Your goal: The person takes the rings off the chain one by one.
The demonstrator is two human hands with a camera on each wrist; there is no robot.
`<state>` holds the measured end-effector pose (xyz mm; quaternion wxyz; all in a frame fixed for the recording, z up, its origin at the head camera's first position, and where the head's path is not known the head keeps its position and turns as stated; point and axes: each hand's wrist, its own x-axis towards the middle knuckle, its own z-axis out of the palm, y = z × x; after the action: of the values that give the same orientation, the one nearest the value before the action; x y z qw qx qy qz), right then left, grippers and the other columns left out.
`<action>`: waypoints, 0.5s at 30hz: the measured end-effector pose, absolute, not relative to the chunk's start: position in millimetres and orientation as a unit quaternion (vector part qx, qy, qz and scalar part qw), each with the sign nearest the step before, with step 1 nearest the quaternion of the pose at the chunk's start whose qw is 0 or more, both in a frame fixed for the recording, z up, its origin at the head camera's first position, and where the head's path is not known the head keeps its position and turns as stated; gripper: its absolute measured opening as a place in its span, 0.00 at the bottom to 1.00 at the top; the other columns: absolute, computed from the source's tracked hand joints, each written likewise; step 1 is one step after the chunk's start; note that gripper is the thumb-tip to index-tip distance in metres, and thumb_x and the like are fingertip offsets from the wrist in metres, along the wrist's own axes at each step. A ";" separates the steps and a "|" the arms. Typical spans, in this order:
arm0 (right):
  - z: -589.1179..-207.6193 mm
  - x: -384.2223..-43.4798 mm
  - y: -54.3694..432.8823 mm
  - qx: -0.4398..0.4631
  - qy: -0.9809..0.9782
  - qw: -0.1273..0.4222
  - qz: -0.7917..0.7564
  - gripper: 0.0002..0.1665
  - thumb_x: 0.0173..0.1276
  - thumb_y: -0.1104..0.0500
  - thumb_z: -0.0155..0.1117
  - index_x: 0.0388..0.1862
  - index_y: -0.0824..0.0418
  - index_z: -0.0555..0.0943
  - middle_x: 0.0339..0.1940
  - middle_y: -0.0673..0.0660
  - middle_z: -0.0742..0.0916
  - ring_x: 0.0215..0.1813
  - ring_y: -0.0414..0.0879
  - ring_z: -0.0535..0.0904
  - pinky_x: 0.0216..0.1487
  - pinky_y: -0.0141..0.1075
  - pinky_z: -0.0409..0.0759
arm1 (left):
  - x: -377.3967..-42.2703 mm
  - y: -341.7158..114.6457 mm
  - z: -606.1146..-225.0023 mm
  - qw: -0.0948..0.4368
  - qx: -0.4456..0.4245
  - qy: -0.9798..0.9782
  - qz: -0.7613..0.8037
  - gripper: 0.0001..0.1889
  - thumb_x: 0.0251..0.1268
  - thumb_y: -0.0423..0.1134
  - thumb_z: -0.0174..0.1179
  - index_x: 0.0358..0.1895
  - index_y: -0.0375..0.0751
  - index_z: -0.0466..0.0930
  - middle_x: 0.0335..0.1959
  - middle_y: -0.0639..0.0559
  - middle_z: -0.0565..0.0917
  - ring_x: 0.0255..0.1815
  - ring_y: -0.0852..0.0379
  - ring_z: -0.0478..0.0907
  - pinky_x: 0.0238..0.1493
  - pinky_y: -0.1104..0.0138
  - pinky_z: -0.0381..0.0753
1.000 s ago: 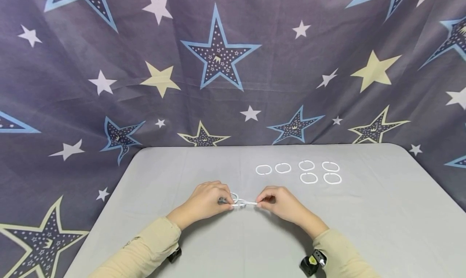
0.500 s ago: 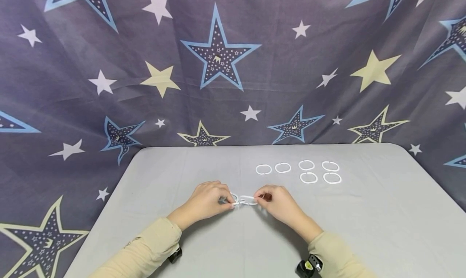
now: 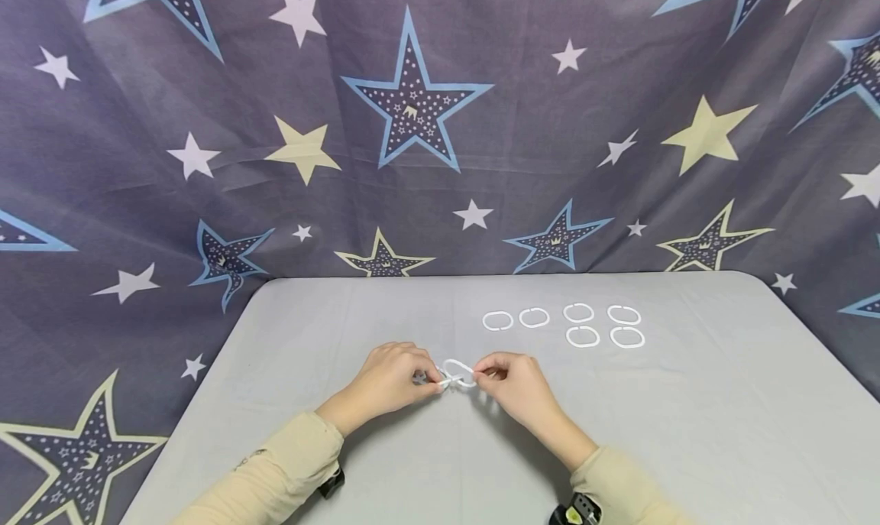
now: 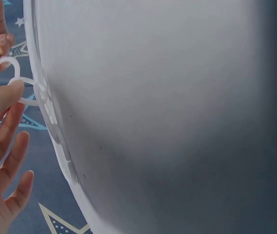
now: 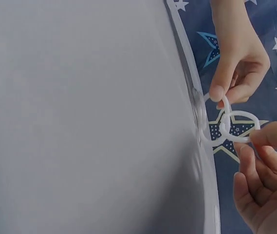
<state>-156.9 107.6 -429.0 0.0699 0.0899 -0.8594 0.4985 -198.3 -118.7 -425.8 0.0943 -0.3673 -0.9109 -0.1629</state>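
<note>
My left hand (image 3: 392, 376) pinches a white oval ring (image 5: 227, 104) between thumb and forefinger, over the middle of the table. Facing it, my right hand (image 3: 519, 391) pinches the end of another white oval ring (image 5: 245, 113). The two rings cross, one passing through the other's loop in the right wrist view. More white links (image 4: 55, 131) trail from the left hand's ring in the left wrist view. Fingertips hide parts of both held rings. The other fingers of my left hand (image 4: 2, 146) are spread loosely.
Several loose white oval rings, among them one ring (image 3: 498, 312), lie flat in short rows toward the back right of the grey table (image 3: 371, 479). A dark star-patterned curtain (image 3: 509, 150) hangs behind the far edge.
My right hand has moved a little left, bringing its ring closer to my left hand. That ring has turned from nearly edge-on to tilted up. My left hand has barely moved.
</note>
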 end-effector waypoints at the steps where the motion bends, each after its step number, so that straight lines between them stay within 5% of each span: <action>1: -429.3 -156.5 106.6 0.087 -0.858 0.071 0.501 0.05 0.57 0.69 0.71 0.29 0.61 0.87 0.22 0.49 0.86 0.22 0.38 0.77 0.24 0.30 0.75 | -198.2 -118.9 -425.9 0.093 -0.366 -0.911 -0.164 0.05 0.52 0.51 0.74 0.32 0.61 0.89 0.31 0.71 0.83 0.32 0.69 0.75 0.40 0.65 0.76; 15: -432.0 -155.8 101.6 0.049 -0.835 0.045 0.547 0.03 0.57 0.68 0.70 0.30 0.63 0.87 0.22 0.52 0.86 0.20 0.44 0.78 0.21 0.30 0.73 | -197.4 -115.7 -423.2 0.091 -0.363 -0.910 -0.179 0.04 0.52 0.49 0.75 0.31 0.60 0.90 0.30 0.72 0.82 0.30 0.67 0.75 0.34 0.66 0.75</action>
<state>-155.8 101.6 -432.0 0.0452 0.0490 -0.8346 0.5468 -197.4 -115.7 -423.2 0.0909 -0.3628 -0.9100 -0.1792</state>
